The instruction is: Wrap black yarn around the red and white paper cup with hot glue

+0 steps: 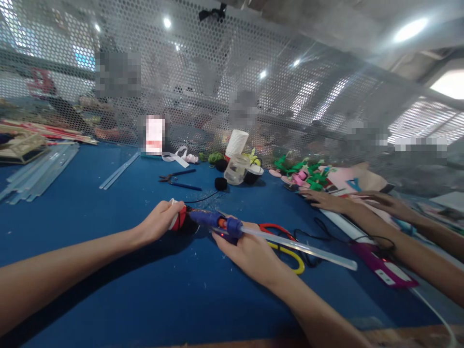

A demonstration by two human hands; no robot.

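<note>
My right hand (250,251) grips a blue glue gun (210,220) with a long clear glue stick (300,249) sticking out of its back toward the right. The gun's nozzle points left at a small red, white and black piece (180,220) that my left hand (159,220) holds down on the blue table (108,227). Both hands are close together near the table's middle. A thin black cord (201,197) runs from the piece toward the back.
Another person's two hands (326,199) rest at the right near green and pink decorations (304,175). Scissors with red and yellow handles (286,241) lie beside my right hand. Pliers (177,180), a clear cup (235,169), black pompoms (220,183) and clear glue sticks (39,171) lie farther back, before a perforated screen (217,82).
</note>
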